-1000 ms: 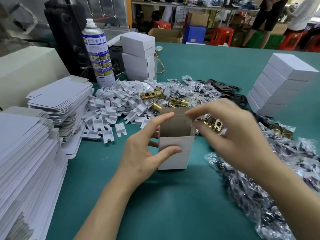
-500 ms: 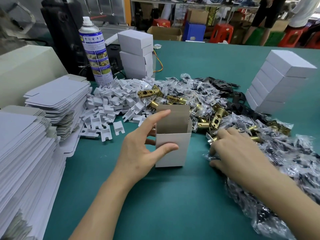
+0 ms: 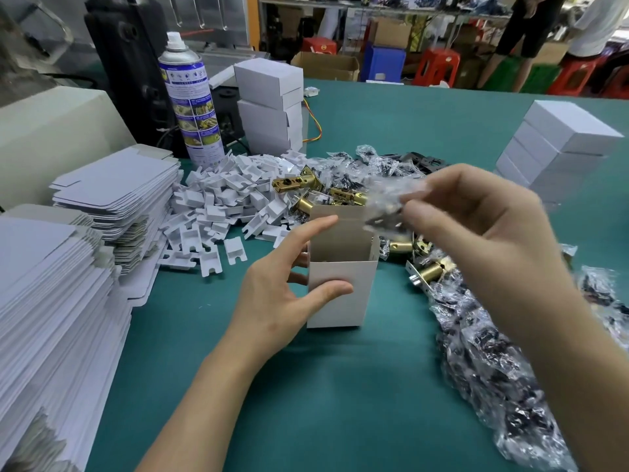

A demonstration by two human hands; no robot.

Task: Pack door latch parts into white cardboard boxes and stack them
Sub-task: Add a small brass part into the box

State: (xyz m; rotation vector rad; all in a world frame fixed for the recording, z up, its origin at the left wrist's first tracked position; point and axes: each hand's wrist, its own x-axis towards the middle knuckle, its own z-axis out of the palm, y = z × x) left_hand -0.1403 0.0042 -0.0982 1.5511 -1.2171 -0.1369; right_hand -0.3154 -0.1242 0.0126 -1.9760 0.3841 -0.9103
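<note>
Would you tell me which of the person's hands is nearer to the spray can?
Left. The left hand grips the open box, nearer the person and right of the spray can; the right hand pinches a plastic packet farther right.

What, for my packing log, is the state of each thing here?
box: upright, top open, gripped by left hand.
bag: pinched by right hand above box, blurred.
far boxes: closed, stacked.
right boxes: closed, stacked.
blanks: flat, stacked.
can: upright.
</note>
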